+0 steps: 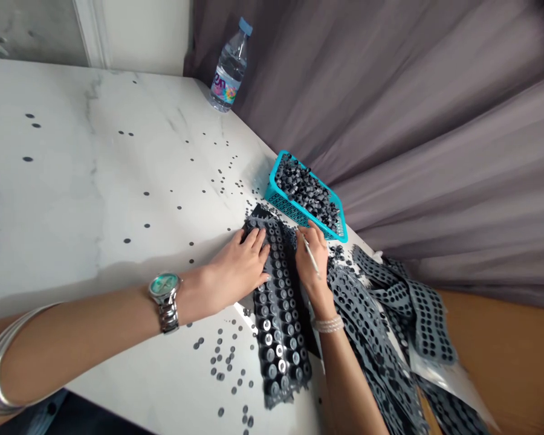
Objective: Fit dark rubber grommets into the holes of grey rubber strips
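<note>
A dark grey rubber sheet [280,314] with rows of round, raised plugs lies lengthwise in front of me on the table. My left hand [242,266] rests on its far left part, fingers stretched out over the plugs and the left edge. Beside the sheet's right edge, my right hand [312,260] is closed around a thin, light-coloured pen-like tool [310,255]. The tool's lower tip is hidden by the fingers. Just beyond the right hand stands a turquoise basket [285,205] filled with small dark rubber pieces [306,188].
Perforated grey rubber sheets [367,326] are heaped on the right, some over the table edge. Small black discs [220,356] are scattered across the white marbled table [72,199]. A water bottle [229,72] stands at the back by a grey curtain [390,121].
</note>
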A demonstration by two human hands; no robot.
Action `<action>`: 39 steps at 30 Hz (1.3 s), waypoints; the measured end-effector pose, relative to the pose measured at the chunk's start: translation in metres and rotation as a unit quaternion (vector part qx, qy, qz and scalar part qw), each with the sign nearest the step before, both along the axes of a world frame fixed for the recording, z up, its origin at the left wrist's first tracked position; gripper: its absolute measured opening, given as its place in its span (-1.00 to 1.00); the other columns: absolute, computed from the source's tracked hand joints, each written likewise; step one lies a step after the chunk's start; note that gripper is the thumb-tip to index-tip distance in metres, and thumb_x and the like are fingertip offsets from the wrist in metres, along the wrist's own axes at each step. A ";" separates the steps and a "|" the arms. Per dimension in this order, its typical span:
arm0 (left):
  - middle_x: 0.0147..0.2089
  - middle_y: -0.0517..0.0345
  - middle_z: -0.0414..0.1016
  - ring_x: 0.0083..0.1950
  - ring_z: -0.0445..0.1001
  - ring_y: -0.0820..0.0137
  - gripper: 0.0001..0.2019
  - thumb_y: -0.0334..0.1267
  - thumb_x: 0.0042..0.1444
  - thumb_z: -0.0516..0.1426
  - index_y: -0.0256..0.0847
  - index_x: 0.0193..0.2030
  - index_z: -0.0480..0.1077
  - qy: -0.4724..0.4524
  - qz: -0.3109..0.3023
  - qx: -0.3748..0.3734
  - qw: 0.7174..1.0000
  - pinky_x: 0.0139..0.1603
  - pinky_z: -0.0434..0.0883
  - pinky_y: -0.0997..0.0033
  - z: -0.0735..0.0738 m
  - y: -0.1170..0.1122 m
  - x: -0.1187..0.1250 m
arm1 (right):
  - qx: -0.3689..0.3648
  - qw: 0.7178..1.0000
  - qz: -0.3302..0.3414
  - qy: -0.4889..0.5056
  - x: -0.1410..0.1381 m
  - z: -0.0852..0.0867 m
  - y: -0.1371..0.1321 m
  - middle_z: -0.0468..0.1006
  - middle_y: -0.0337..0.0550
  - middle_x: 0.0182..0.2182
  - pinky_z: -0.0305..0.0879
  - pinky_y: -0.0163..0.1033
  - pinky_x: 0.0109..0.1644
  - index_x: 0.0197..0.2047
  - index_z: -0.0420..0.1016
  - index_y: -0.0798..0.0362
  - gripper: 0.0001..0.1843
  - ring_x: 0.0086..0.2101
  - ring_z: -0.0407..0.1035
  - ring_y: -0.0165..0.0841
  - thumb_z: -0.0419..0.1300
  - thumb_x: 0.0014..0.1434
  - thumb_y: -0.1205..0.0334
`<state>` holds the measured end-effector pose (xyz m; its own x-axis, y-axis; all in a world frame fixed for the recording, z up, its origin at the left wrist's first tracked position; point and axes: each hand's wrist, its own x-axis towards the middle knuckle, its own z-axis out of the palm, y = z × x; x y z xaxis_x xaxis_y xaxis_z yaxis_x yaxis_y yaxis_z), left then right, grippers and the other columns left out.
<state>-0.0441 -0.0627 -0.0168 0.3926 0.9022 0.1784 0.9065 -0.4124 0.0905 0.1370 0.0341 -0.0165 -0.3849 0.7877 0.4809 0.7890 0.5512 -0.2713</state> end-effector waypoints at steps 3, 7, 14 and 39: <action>0.38 -0.46 0.08 0.38 0.11 -0.12 -0.43 -0.09 0.32 -0.04 -0.51 0.32 0.20 -0.002 0.004 0.005 1.000 0.24 0.16 -0.07 -0.003 0.000 0.001 | -0.038 0.999 0.017 0.010 0.007 0.003 -0.010 0.49 0.03 0.05 0.18 0.16 0.25 -0.15 0.49 0.03 -0.77 0.27 0.11 -0.12 0.03 0.33 0.17; 0.39 -0.46 0.06 0.39 0.09 -0.12 -0.42 -0.07 0.32 -0.06 -0.51 0.32 0.19 0.001 0.003 0.013 1.000 0.25 0.16 -0.07 -0.005 0.000 0.001 | -0.062 0.995 0.084 -0.010 0.003 0.005 -0.027 0.48 -0.03 0.11 0.19 0.10 0.26 -0.09 0.51 0.01 -0.78 0.28 0.11 -0.17 0.08 0.31 0.18; 0.39 -0.42 0.08 0.39 0.11 -0.10 -0.42 -0.05 0.32 -0.07 -0.49 0.30 0.22 -0.001 0.011 0.016 1.000 0.25 0.17 -0.05 -0.007 0.002 0.001 | -0.058 0.992 0.109 -0.005 -0.010 0.004 -0.032 0.50 -0.02 0.07 0.25 0.02 0.24 -0.05 0.51 0.01 -0.78 0.20 0.26 -0.22 0.09 0.32 0.20; 0.39 -0.41 0.09 0.38 0.13 -0.08 -0.40 -0.04 0.31 -0.04 -0.47 0.32 0.20 0.001 0.018 0.026 0.999 0.25 0.16 -0.04 -0.009 0.002 0.003 | 0.016 0.990 0.120 -0.076 -0.011 -0.005 -0.029 0.41 0.10 0.13 0.28 0.05 0.20 -0.02 0.42 0.04 -0.73 0.21 0.22 -0.19 -0.06 0.37 0.28</action>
